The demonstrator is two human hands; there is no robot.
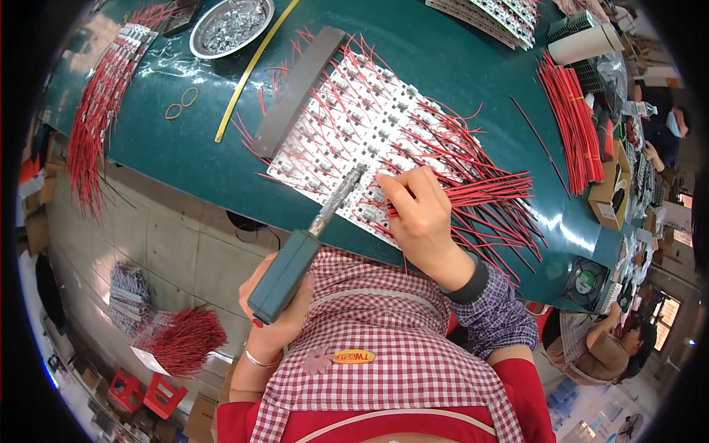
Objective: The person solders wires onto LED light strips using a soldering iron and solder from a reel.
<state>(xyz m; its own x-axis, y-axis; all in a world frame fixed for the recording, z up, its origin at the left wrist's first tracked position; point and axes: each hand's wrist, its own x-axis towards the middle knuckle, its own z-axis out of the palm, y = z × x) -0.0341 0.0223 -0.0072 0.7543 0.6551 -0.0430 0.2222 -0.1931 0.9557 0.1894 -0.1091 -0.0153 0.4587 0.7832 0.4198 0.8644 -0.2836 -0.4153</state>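
Note:
My left hand (282, 328) is wrapped round the green handle of a soldering iron (284, 277). Its metal barrel slants up and right, the tip meeting a panel of small white circuit boards (347, 103). Just right of the tip, my right hand (427, 218) is closed in a pinch low over the panel. Red wires (491, 188) run out from beneath that hand to the right; the exact ends between the fingertips are hard to make out. Many thin red and black wires stand off the panel. A dark flat bar (299, 92) lies across its left side.
A metal bowl of silvery bits (231, 28), a yellow strip (255, 70) and rubber bands (182, 103) lie on the green table (177, 140). Wired boards (103, 111) hang over the left edge. Wire bundles (572, 122) and a small fan (587, 282) sit right. Another person (602, 347) works nearby.

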